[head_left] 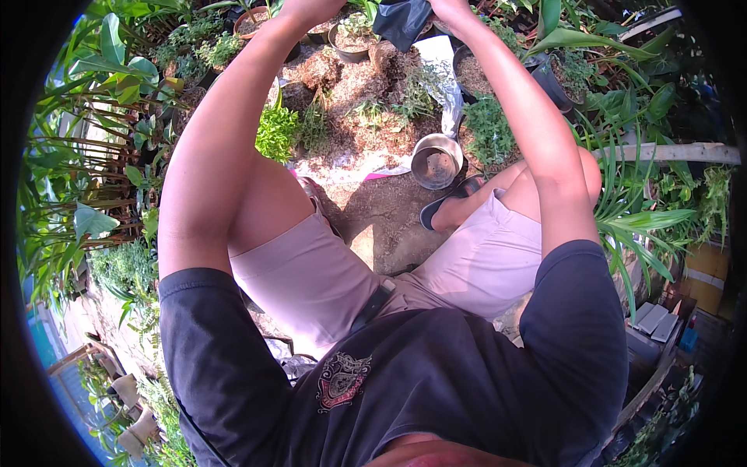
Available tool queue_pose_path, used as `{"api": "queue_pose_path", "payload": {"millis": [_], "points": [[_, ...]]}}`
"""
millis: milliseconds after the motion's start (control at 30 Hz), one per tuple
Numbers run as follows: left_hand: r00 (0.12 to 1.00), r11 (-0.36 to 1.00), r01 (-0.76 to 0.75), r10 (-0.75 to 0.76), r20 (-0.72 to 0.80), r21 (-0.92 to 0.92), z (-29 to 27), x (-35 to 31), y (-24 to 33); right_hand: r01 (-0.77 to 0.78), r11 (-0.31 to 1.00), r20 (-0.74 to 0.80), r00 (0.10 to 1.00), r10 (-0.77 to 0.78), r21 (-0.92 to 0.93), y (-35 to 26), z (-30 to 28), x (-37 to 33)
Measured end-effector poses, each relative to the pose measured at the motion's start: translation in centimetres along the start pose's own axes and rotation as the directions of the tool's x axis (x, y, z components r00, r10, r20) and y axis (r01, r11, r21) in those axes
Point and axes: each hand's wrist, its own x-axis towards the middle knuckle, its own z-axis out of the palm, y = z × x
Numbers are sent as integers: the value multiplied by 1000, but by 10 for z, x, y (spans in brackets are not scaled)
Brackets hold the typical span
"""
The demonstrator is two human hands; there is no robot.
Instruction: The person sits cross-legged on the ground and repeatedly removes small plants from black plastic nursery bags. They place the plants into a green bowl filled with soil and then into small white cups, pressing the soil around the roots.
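Note:
Both of my arms reach forward to the far edge of the head view, where the hands are partly cut off. My left hand is over the small potted plants, its fingers mostly out of the picture. At the top, a black plastic bag hangs between my hands. My right hand is at the bag's right edge and appears closed on it, though the fingertips are hidden. Below lies a heap of brown, fibrous soil mix with small uprooted plants on it.
A round metal pot with some soil inside stands near my right foot. The heap rests on a pale sheet. Potted plants line the far side. Dense foliage crowds both sides, with a wooden rail at the right.

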Motion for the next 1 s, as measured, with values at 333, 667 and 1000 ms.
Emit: {"api": "queue_pose_path", "payload": {"millis": [333, 667, 1000], "points": [[949, 951, -300, 289, 129, 72, 7, -12, 22, -618, 551, 90, 616, 782, -561, 27, -223, -81], [948, 951, -237, 181, 262, 200, -2, -31, 12, -526, 98, -376, 713, 591, -845, 117, -285, -161], [920, 973, 173, -215, 327, 154, -50, -98, -17, -303, 287, 131, 445, 886, -909, 50, -197, -128]]}}
